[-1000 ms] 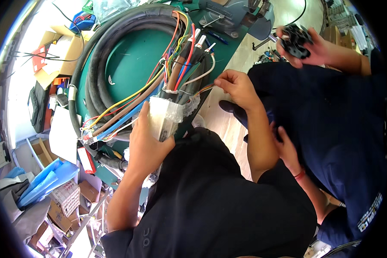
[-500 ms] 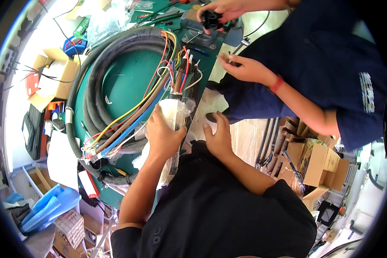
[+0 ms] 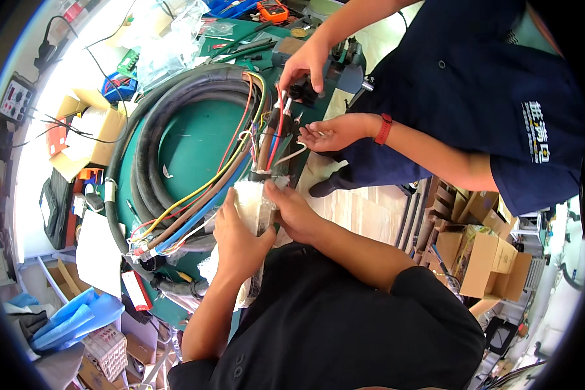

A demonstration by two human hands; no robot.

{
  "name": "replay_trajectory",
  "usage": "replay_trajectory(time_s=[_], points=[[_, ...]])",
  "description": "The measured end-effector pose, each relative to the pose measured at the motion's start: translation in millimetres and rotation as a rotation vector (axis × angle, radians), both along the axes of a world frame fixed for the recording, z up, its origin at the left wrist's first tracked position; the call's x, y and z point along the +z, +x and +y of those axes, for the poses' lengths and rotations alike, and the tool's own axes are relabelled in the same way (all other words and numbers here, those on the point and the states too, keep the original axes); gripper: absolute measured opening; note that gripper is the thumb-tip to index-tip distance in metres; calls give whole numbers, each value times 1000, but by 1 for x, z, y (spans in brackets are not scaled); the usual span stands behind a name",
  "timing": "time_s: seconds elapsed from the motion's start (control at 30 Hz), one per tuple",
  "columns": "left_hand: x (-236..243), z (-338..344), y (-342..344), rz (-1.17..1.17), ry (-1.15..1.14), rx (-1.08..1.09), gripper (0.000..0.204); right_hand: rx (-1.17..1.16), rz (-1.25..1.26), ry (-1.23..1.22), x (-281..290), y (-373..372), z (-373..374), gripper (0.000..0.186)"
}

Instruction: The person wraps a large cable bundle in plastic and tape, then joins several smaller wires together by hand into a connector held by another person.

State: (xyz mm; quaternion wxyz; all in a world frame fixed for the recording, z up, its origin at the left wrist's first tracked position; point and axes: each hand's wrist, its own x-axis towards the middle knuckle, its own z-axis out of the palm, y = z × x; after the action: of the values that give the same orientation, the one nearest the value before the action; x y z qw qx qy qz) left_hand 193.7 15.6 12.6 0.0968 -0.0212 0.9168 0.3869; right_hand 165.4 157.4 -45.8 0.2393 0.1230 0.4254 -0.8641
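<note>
A thick cable section wrapped in white padding and clear plastic (image 3: pixel 252 205) lies at the table's near right edge. My left hand (image 3: pixel 240 237) is closed around its left side. From the right, my right hand (image 3: pixel 294 213) grips the far end of the wrapping. Beyond it, split-out brown cores (image 3: pixel 267 146) and thin red, blue and white wires fan away from me. At their tips a co-worker's hand (image 3: pixel 309 64) holds a black fitting (image 3: pixel 303 91). The co-worker's other hand (image 3: pixel 335 132) is half-curled beside the wires.
A heavy black cable (image 3: pixel 143 136) lies coiled on the green table (image 3: pixel 201 140), with yellow, brown and blue conductors across it. Cardboard boxes (image 3: pixel 101 133) stand at the left. The co-worker stands at the far right, near an open carton (image 3: pixel 494 266) and brown lengths of material.
My right hand has come from free air onto the wrapped cable. The co-worker's hand has brought the black fitting down to the wire tips. The whole view has shifted slightly.
</note>
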Motion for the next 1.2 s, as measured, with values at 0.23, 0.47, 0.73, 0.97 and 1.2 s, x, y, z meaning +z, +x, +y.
replay_trajectory(time_s=[0.23,0.47,0.73,0.97,1.2], points=[[7,-2,-26,104,35,90,98,-133,74,-177,19,-47,-27,28],[-25,-19,-51,98,34,-33,91,-116,174,110,0,-63,-13,27],[-37,-22,-117,-163,257,-127,69,-81,198,307,-17,-71,-3,27],[-45,-10,-157,-507,455,-113,62,-114,269,522,-27,-71,-1,33],[-31,14,-177,-517,273,-186,45,-106,287,597,-24,-65,6,34]])
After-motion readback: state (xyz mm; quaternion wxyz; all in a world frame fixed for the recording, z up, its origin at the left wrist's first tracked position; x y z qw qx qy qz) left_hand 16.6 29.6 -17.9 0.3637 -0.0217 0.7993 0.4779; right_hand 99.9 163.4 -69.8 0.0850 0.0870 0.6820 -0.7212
